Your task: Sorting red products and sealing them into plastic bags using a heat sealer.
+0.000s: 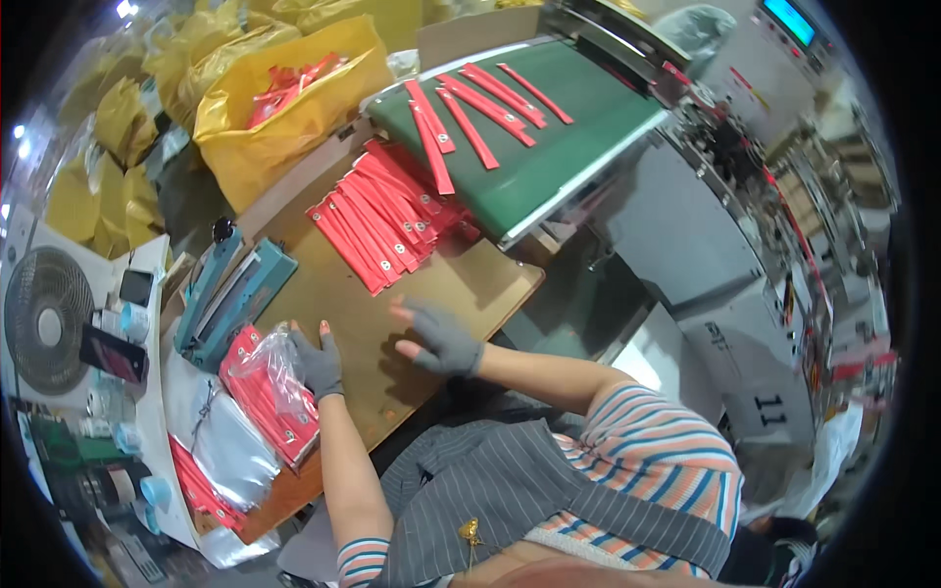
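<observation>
Striped fabric of the person's own clothing fills the lower edge, and from it both forearms run up toward eleven o'clock onto the brown surface [392,294]. Each of the hands wears a grey fingerless glove. The left hand [318,361] lies at the surface's left edge, fingers loosely spread, touching a clear bag of red packets [267,390] that sits just beside it at nine o'clock. The right hand [438,338] rests flat and empty on bare board, fingers splayed, well apart from the left hand.

A fanned row of red strips [377,220] lies at twelve o'clock from both hands, near the foot of the green conveyor belt [549,147]. Each strip's long axis runs from ten o'clock to four o'clock, so the near ends point toward the right hand, which looks the closer of the two. More loose red strips [480,103] ride on the belt beyond. A teal heat sealer [230,294] stands at ten o'clock from the left hand.

How many strips overlap in the row is hard to count. The bag's film blurs what is inside it, and the belt's far end is cut off by machine housing. Yellow sacks [274,108] at the far left hide most of their contents.
</observation>
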Demonstrator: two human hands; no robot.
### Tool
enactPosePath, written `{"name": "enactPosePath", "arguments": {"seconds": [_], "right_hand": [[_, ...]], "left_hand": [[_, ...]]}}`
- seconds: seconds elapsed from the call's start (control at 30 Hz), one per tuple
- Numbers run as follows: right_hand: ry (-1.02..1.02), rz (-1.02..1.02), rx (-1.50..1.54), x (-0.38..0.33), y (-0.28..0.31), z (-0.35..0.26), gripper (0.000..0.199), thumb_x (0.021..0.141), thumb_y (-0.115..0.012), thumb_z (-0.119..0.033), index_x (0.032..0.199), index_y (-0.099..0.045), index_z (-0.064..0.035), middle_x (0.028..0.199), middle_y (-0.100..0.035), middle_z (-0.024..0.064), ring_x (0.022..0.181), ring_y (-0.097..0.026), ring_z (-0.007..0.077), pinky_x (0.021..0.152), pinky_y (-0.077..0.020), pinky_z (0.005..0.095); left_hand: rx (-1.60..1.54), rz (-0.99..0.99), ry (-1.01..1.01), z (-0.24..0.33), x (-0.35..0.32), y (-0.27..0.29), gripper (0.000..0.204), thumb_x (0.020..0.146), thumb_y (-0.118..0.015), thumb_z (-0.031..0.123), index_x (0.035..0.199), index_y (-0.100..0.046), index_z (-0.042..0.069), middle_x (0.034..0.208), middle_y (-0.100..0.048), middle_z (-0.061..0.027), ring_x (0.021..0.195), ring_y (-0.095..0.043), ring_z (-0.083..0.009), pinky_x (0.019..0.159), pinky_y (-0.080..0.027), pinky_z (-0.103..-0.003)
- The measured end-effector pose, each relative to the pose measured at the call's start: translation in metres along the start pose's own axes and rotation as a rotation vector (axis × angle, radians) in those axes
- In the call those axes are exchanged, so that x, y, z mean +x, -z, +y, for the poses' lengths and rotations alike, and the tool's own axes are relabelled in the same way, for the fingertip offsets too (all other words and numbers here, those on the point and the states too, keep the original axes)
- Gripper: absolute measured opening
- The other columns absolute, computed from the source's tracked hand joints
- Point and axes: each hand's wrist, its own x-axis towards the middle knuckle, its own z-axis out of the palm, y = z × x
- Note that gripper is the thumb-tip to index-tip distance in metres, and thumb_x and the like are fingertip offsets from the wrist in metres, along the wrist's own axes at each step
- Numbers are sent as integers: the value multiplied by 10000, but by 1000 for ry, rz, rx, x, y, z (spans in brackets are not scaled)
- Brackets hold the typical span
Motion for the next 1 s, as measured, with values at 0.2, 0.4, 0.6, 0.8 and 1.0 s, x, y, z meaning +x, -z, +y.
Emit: {"name": "enactPosePath", "arguments": {"seconds": [0.2, 0.4, 0.6, 0.8, 1.0], "right_hand": [[-37, 441, -663, 143, 154, 90, 585, 836, -596, -364, 1246, -469, 34, 1194, -516, 266, 1129, -485, 410, 959, -384, 444], [-727, 253, -468, 201, 236, 253, 892, 729, -507, -724, 1204, -507, 31, 1196, -532, 268, 1120, -530, 358, 928, -423, 417], [-307, -292, -792, 217, 69, 118, 944, 768, -531, -626, 1348, -286, 78, 1341, -362, 305, 1272, -352, 391, 1038, -321, 419], [-905, -80, -251, 214, 25, 176, 922, 733, -572, -642, 1257, -419, 101, 1180, -521, 315, 1082, -548, 388, 913, -447, 406], [-836, -474, 57, 197, -6, 128, 915, 625, -686, -651, 1137, -551, 95, 1058, -614, 251, 931, -629, 332, 830, -500, 371]], "left_hand": [[-67, 28, -11, 9, -3, 17, 596, 860, -594, 351, 1263, -431, -57, 1259, -482, -265, 1197, -437, -391, 1021, -325, -414], [-290, -75, 41, 48, 33, -4, 593, 886, -552, 395, 1228, -458, -81, 1264, -469, -285, 1203, -434, -377, 1020, -323, -413], [-667, -125, 257, 84, 98, -62, 713, 877, -486, 515, 1273, -422, -75, 1307, -428, -297, 1233, -407, -389, 1031, -320, -406], [-485, 94, 194, 173, 94, -82, 665, 853, -564, 475, 1235, -447, -57, 1138, -557, -263, 1081, -534, -349, 939, -400, -403], [-1271, -318, 487, 144, 97, -37, 595, 834, -625, 427, 1201, -498, -23, 1097, -596, -167, 988, -592, -229, 855, -474, -333]]}}
